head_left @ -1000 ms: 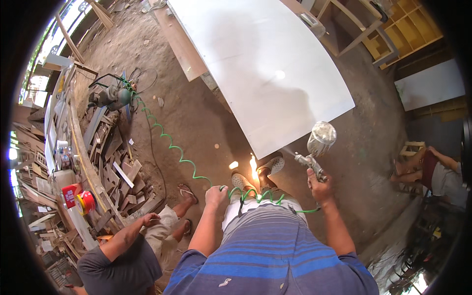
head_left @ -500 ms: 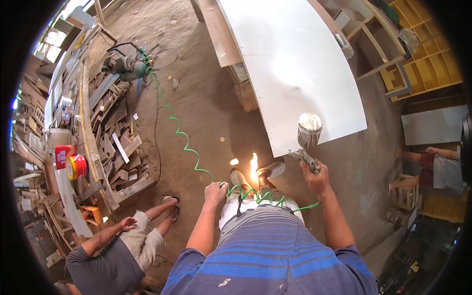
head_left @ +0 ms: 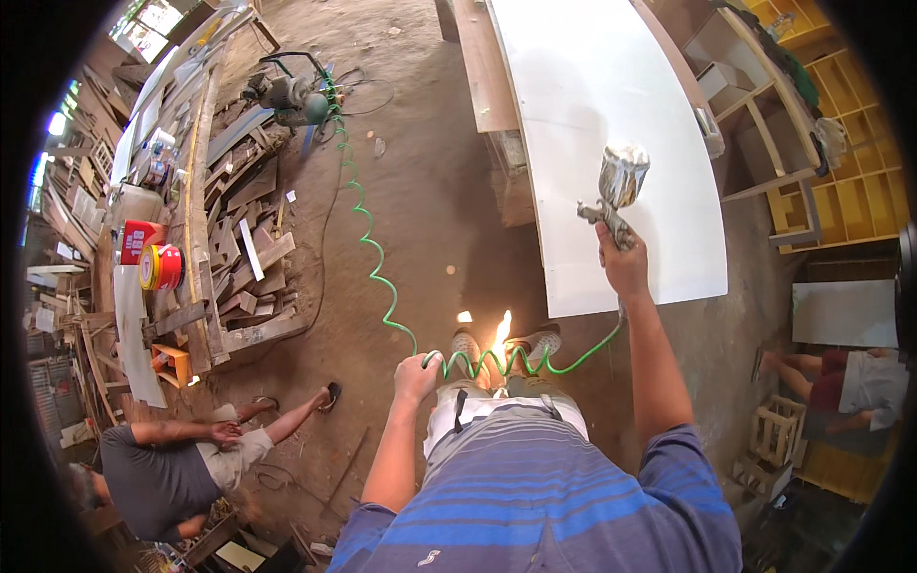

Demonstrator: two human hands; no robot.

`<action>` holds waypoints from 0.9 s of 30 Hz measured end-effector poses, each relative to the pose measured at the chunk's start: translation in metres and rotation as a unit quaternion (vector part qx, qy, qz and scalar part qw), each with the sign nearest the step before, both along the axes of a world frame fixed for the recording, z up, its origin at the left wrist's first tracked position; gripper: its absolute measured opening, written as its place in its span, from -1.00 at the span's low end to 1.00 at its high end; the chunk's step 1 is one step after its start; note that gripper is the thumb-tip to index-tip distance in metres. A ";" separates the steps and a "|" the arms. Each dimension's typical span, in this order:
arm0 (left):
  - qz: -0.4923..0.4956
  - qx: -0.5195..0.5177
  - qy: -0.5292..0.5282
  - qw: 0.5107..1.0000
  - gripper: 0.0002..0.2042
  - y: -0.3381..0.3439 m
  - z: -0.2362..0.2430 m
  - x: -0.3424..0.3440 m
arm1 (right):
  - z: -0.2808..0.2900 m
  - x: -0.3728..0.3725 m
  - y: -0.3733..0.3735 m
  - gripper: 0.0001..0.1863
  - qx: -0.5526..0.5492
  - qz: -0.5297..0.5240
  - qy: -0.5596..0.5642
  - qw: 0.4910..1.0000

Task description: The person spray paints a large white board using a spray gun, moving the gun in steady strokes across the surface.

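My right hand (head_left: 622, 260) grips a metal spray gun (head_left: 607, 222) with a silver cup (head_left: 624, 176) on top, smeared with white paint. The gun is held over the near part of a large white panel (head_left: 611, 105). From its handle a coiled green air hose (head_left: 583, 361) sags across in front of my waist. My left hand (head_left: 418, 376) is closed around this hose, low and to the left. Beyond that hand the hose stretches away to a compressor (head_left: 304, 101) on the ground.
Scrap wood (head_left: 253, 224) lies heaped at the left beside a long bench with a red and yellow can (head_left: 161, 267). One person (head_left: 181, 458) sits lower left, another (head_left: 860, 387) is at the far right. Yellow shelving (head_left: 850, 124) stands upper right. A bright patch of sunlight crosses my feet.
My right hand has carried the spray gun forward and slightly right, over the panel. The hose hangs longer behind it. My left hand keeps its hold, and the view has shifted.
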State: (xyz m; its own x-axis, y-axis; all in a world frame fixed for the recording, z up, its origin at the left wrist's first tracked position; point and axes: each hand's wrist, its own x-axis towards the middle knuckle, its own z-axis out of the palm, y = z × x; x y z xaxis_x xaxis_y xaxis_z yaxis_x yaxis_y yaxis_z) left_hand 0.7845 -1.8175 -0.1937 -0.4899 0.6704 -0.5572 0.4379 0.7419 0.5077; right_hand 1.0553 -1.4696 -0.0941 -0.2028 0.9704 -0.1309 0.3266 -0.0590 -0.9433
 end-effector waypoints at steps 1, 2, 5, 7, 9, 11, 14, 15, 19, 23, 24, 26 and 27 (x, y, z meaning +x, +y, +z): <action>0.011 0.010 -0.004 1.000 -0.56 -0.002 0.003 0.000 | 0.001 -0.004 0.007 -0.72 -0.006 -0.005 0.000 1.000; 0.020 0.020 -0.009 1.000 -0.56 -0.003 0.005 0.000 | -0.001 -0.009 0.013 -0.74 -0.002 -0.012 0.033 0.999; 0.036 0.042 -0.016 0.998 -0.58 -0.007 0.006 -0.001 | -0.001 -0.022 0.023 -0.74 0.051 -0.042 0.090 0.994; 0.047 0.049 -0.024 0.997 -0.58 -0.008 0.008 -0.001 | -0.002 -0.019 0.019 -0.73 0.032 -0.035 0.068 0.997; 0.051 0.056 -0.032 0.997 -0.58 -0.007 0.010 -0.002 | -0.002 -0.012 0.014 -0.71 0.015 -0.031 0.045 0.998; 0.051 0.063 -0.041 0.996 -0.57 -0.006 0.010 -0.003 | -0.006 0.001 0.000 -0.70 0.023 -0.022 0.015 0.999; 0.026 0.057 -0.043 0.997 -0.57 -0.002 0.005 -0.006 | -0.005 0.018 -0.031 -0.68 0.023 -0.007 -0.014 1.000; 0.020 0.059 -0.043 0.997 -0.57 -0.002 0.002 -0.007 | -0.002 0.024 -0.042 -0.67 0.021 -0.002 -0.022 1.000; -0.016 0.049 -0.037 0.998 -0.58 0.000 -0.001 -0.011 | 0.000 0.041 -0.086 -0.64 0.008 0.006 -0.011 1.000; -0.044 0.051 -0.034 0.997 -0.58 -0.001 -0.002 -0.015 | 0.008 0.057 -0.125 -0.62 -0.022 -0.003 -0.061 0.998; -0.054 0.048 -0.032 0.997 -0.58 -0.001 -0.003 -0.017 | 0.007 0.061 -0.135 -0.62 -0.024 -0.007 -0.067 0.997; -0.073 0.041 -0.026 0.996 -0.57 -0.003 -0.005 -0.022 | 0.004 0.073 -0.153 -0.63 -0.034 -0.014 -0.084 0.996; -0.080 0.040 -0.023 0.996 -0.57 -0.004 -0.006 -0.024 | 0.004 0.077 -0.162 -0.63 -0.039 -0.018 -0.094 0.995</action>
State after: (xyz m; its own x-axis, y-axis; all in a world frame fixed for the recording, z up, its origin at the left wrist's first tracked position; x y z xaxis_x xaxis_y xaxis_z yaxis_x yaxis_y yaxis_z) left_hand 0.7606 -1.8210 -0.1993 -0.3488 0.7805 -0.5188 0.5214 0.6216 0.5846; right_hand 1.1327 -1.6312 -0.0903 -0.1329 0.9621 -0.2383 0.4928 -0.1444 -0.8581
